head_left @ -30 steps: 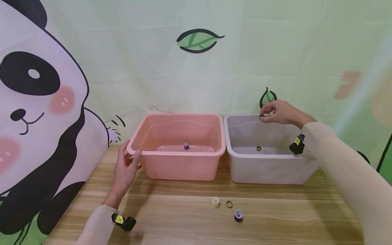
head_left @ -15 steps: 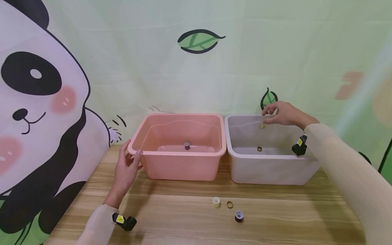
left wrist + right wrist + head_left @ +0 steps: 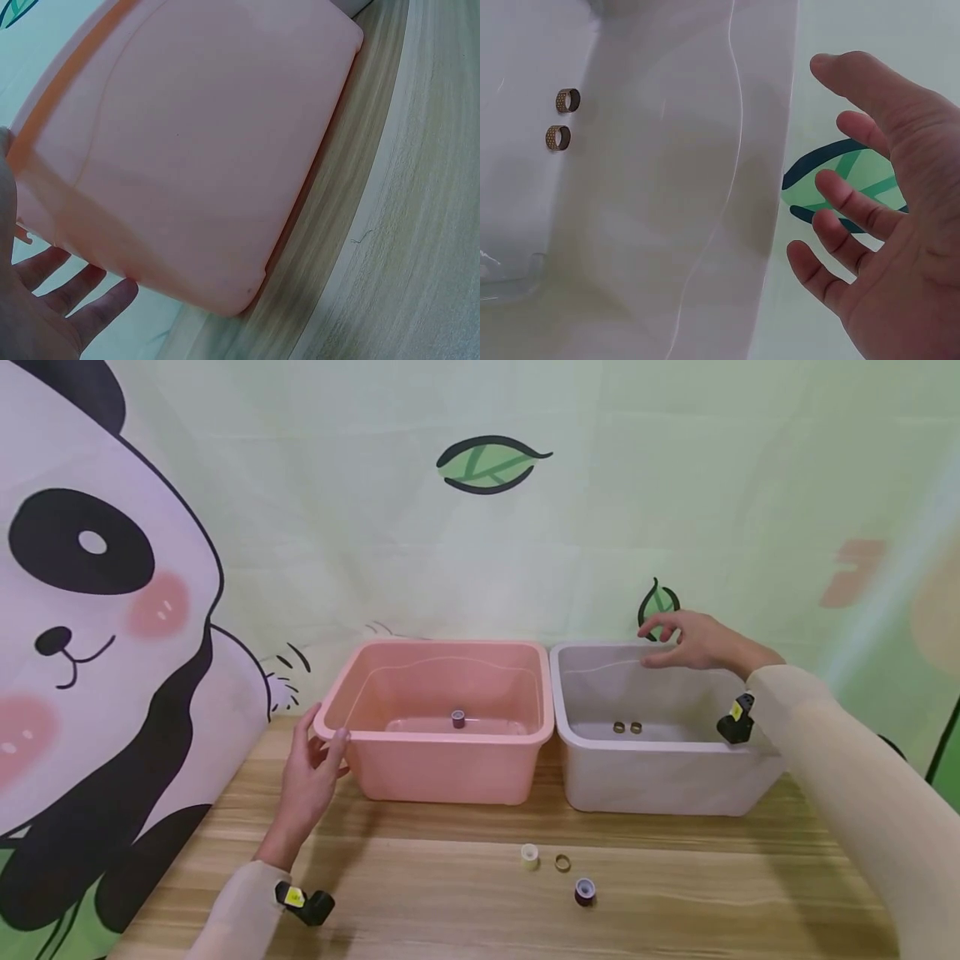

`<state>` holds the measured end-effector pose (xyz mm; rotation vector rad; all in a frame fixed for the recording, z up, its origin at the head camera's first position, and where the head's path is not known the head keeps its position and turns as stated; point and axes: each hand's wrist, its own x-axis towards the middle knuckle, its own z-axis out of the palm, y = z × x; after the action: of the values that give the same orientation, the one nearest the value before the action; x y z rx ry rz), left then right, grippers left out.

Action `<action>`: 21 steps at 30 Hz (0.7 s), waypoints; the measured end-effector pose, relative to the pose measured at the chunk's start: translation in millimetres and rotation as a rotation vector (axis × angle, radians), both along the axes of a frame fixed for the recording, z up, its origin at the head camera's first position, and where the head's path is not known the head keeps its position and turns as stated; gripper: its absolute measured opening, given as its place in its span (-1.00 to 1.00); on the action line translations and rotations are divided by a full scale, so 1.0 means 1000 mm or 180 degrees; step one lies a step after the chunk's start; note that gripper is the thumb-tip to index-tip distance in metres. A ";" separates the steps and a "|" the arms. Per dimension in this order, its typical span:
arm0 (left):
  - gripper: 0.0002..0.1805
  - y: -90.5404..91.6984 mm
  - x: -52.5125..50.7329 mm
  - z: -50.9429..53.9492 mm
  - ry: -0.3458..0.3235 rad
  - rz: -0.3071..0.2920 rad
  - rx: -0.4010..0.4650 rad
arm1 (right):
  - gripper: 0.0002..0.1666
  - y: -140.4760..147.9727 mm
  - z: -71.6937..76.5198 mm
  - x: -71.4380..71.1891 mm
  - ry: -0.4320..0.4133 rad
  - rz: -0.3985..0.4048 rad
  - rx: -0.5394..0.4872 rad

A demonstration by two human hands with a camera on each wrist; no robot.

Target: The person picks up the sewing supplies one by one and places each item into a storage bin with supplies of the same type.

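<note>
From my remote viewpoint, the subjects are two small gold-coloured rings, a first ring and a second ring, both on the floor of an open, rounded-corner grey plastic tub. Each is a short band with a dotted outer face and a darker inside; they sit just beside each other, apart. I see the right hand raised at the rear of this tub, holding nothing: thumb and index finger stand wide apart, the other fingers loosely bent. The left hand holds the near left corner of a matching pink plastic tub, thumb at the front and fingers along the side wall; my left wrist view shows those fingers fairly straight. Within the pink tub rests a small purple cylinder with a pale top. On the wood-grain table, in front of the tubs, I note three loose pieces: a cream-white hollow cylinder, a plain-looking gold ring near it, and a dark purple cylinder with a pale, recessed top. Behind hangs a pale green backdrop bearing a panda.
</note>
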<state>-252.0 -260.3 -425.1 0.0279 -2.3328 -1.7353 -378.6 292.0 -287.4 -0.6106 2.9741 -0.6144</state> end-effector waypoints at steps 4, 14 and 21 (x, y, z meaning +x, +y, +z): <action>-0.17 -0.001 0.000 -0.001 0.0003 -0.0010 -0.0005 | -0.30 -0.001 0.000 0.001 -0.0009 -0.0003 0.0015; -0.16 0.001 0.000 0.000 0.0088 0.0013 -0.0015 | -0.20 -0.001 0.007 0.009 -0.0018 0.0101 0.0016; -0.17 0.001 0.001 0.000 0.0100 0.0015 -0.0043 | -0.19 -0.006 0.011 0.020 0.0119 0.0280 -0.0018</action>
<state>-250.8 -259.1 -425.0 0.0039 -2.3203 -1.7053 -358.4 285.6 -276.0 -0.7569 2.9617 -0.6116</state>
